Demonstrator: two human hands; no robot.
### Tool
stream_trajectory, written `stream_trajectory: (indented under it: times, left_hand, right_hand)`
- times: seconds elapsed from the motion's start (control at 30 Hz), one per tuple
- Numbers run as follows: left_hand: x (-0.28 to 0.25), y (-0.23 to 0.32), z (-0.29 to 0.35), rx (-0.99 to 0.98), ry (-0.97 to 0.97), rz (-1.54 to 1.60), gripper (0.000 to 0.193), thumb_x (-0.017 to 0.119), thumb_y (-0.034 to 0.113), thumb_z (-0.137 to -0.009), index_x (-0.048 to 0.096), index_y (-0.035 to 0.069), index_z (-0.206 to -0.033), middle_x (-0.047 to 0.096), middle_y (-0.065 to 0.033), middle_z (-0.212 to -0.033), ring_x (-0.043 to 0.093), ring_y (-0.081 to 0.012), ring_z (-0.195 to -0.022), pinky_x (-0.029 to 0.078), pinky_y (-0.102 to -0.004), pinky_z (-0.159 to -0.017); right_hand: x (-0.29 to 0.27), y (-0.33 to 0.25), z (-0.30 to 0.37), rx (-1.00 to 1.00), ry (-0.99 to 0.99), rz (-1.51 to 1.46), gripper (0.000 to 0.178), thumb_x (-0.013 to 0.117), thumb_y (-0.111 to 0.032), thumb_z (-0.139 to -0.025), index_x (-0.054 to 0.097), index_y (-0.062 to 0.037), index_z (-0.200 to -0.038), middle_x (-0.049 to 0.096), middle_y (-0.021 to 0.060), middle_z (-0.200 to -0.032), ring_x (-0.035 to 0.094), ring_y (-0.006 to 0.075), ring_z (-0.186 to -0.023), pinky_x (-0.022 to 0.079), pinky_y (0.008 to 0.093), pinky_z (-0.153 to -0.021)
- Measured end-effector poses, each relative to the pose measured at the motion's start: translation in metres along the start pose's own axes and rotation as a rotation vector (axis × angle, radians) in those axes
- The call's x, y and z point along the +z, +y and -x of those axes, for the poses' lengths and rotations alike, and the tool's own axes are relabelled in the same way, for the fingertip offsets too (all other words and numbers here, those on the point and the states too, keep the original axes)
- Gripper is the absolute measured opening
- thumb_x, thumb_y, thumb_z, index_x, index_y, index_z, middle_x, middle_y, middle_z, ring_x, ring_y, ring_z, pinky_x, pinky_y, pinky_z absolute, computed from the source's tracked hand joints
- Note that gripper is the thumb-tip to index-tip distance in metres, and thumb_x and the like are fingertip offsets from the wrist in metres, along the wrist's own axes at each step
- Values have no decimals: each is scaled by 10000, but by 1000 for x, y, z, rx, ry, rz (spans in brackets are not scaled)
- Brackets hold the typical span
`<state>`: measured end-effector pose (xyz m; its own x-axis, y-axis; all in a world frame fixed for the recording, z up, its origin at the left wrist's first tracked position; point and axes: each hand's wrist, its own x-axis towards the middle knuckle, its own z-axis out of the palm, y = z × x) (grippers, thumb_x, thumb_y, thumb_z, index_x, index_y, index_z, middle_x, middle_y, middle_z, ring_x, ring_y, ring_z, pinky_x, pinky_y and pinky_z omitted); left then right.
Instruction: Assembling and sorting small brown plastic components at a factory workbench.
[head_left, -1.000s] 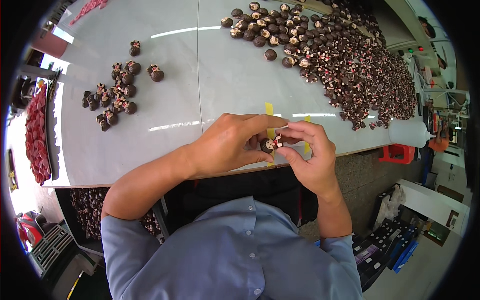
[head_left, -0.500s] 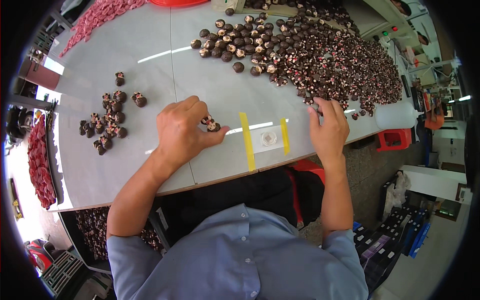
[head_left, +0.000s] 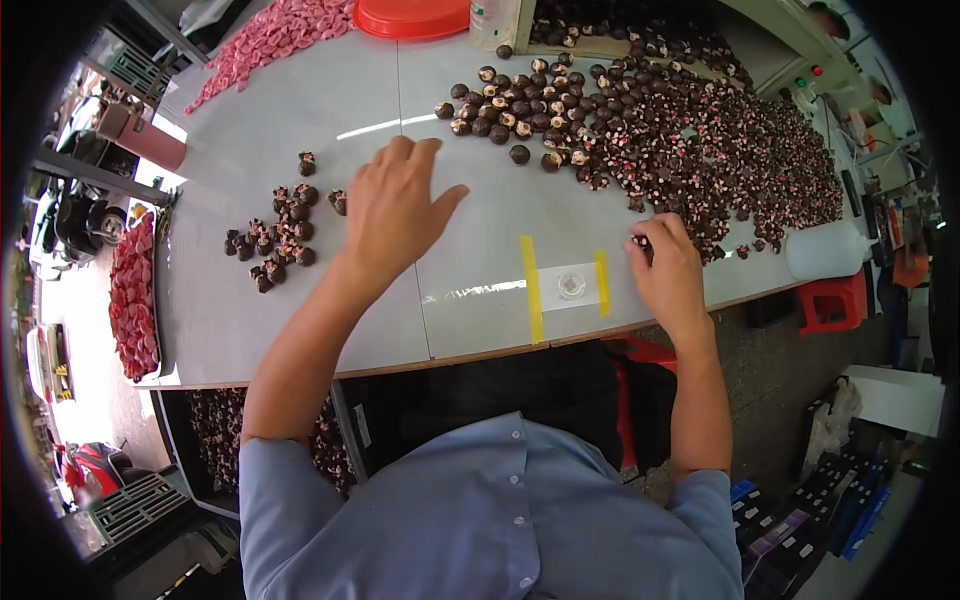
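My left hand (head_left: pixel 390 210) is over the left middle of the table, thumb and fingers spread, with nothing visible in it. Partly behind its wrist side is a small dark brown figure (head_left: pixel 338 202) with a pink and cream top. Left of it stands a loose cluster of similar figures (head_left: pixel 290 230). My right hand (head_left: pixel 675 280) pinches a small dark piece (head_left: pixel 643 246) between thumb and fingers, at the near edge of a large pile of small dark pieces with pink and cream bits (head_left: pixel 700 160). Anything beneath my left palm is hidden.
Dark balls with cream patches (head_left: pixel 520 105) lie at the back. Yellow tape strips (head_left: pixel 530 290) flank a white card with a round clear piece (head_left: pixel 571 286). Pink pieces (head_left: pixel 275 45) and a red lid (head_left: pixel 410 17) lie at the back left; a white bottle (head_left: pixel 825 250) is at the right.
The view has swung left, shifting the scene rightward. My left hand has moved left and away from me and spread open; the figure it held no longer shows. My right hand still pinches near the pile.
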<state>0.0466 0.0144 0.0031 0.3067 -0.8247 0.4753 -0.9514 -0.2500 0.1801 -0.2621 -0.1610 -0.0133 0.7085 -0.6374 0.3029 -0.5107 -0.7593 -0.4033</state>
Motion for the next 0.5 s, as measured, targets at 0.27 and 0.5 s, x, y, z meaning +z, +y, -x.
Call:
stream_trajectory:
  times: [0.27, 0.5]
  left_hand:
    - [62, 48, -56, 27, -264, 86, 318, 824, 309, -890, 675, 89, -1065, 700, -129, -1080, 740, -337, -967, 610, -463, -760]
    - [22, 29, -15, -122, -474, 646, 295, 760, 160, -944, 685, 25, -1195, 728, -98, -1069, 689, -209, -880, 555, -375, -765]
  right_hand:
    - [-2, -4, 5, 7, -93, -197, 239, 676, 52, -912, 724, -3, -1140, 643, 158, -1020, 672, 329, -848, 538, 393, -735]
    - [-12, -6, 11, 308, -246, -574, 258, 702, 47, -949, 720, -6, -1201, 705, 22, -1037, 618, 61, -825, 518, 240, -744]
